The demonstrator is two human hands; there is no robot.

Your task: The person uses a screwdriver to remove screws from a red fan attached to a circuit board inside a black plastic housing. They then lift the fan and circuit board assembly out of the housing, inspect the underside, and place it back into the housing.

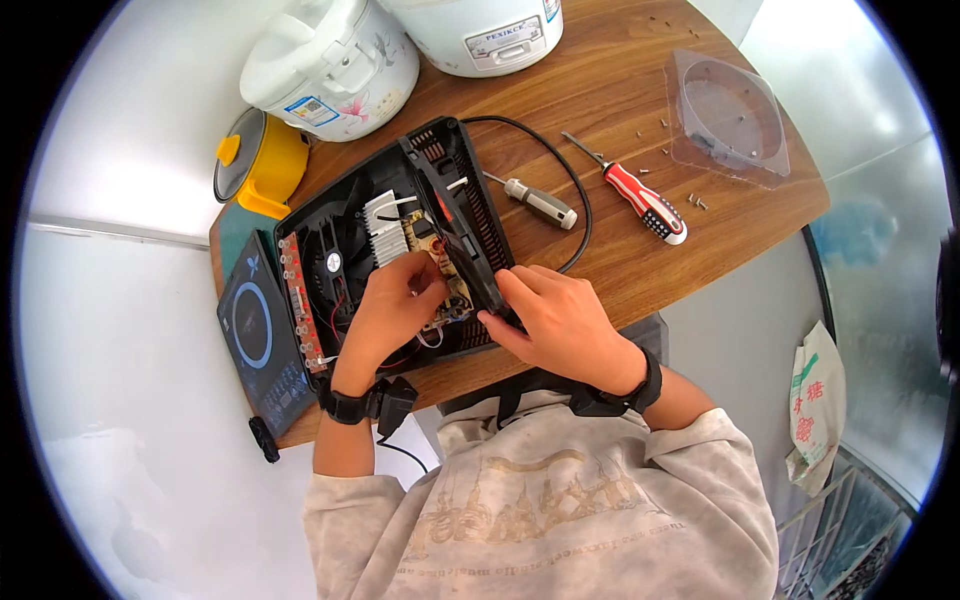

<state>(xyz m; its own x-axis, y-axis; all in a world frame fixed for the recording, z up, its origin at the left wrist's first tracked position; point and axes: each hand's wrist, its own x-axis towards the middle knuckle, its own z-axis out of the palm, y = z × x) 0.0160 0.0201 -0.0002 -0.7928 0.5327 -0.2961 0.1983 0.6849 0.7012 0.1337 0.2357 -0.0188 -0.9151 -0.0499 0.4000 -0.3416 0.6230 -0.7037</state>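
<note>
An opened induction cooker's black base [490, 215] lies on the wooden table. Inside it are a black fan [334, 262], a silver finned heat sink [386, 230], a circuit board [425, 240] and a red strip board [300, 300] along the left edge. My right hand [560, 318] grips the lower end of a black coil disc [462, 250], tipped up almost edge-on over the circuit board. My left hand [402, 300] is over the board, its fingers bent together in a pinch; what they hold, if anything, is hidden. Thin wires run below that hand.
A dark glass cooktop panel [255, 325] leans at the left. Behind stand a yellow pot [270, 160] and two white rice cookers [335, 75]. Right of the base lie a grey-handled screwdriver [540, 203], a red-handled screwdriver [645, 203], a power cord [575, 180], loose screws and a clear plastic tray [690, 130].
</note>
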